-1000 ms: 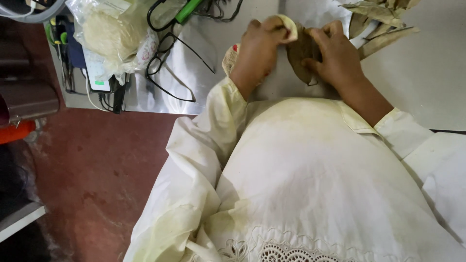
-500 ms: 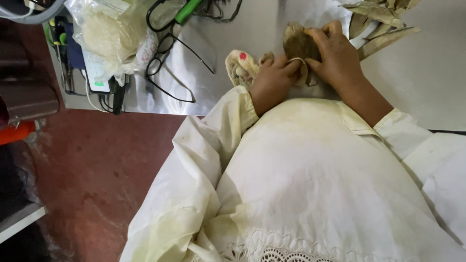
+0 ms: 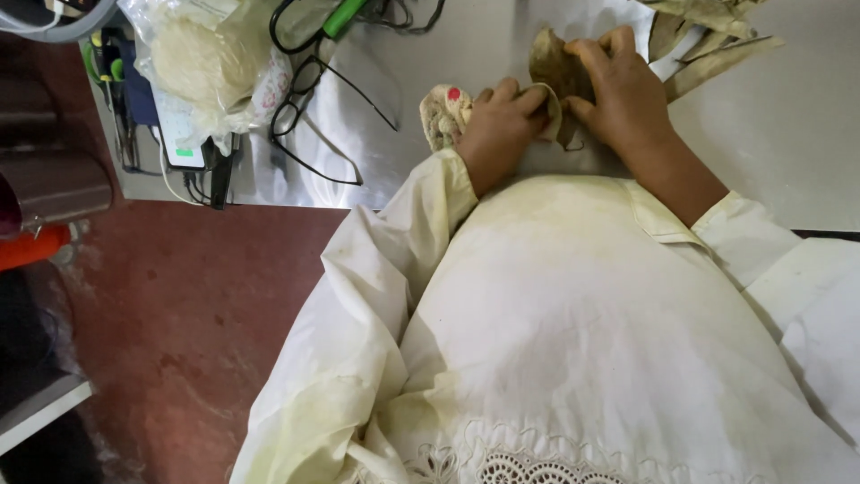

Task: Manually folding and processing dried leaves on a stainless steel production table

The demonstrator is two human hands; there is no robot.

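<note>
My left hand (image 3: 495,127) and my right hand (image 3: 621,90) both grip a brown dried leaf (image 3: 554,61) at the near edge of a grey metal table (image 3: 788,134). The left fingers pinch the leaf's lower edge, while the right fingers press on its upper right part. A crumpled cloth with a red spot (image 3: 444,112) lies just left of my left hand. More dried leaves (image 3: 708,36) are piled just beyond my right hand. My cream sleeves and garment fill the lower part of the view.
Black-framed spectacles (image 3: 309,108) lie on the table to the left, near a clear plastic bag of pale stuff (image 3: 206,63), a phone on a cable (image 3: 179,134) and black cords (image 3: 296,18). Red floor (image 3: 179,314) lies left of me.
My left hand has slid down and right along the leaf to its lower edge, uncovering the cloth. The right hand has shifted slightly on the leaf.
</note>
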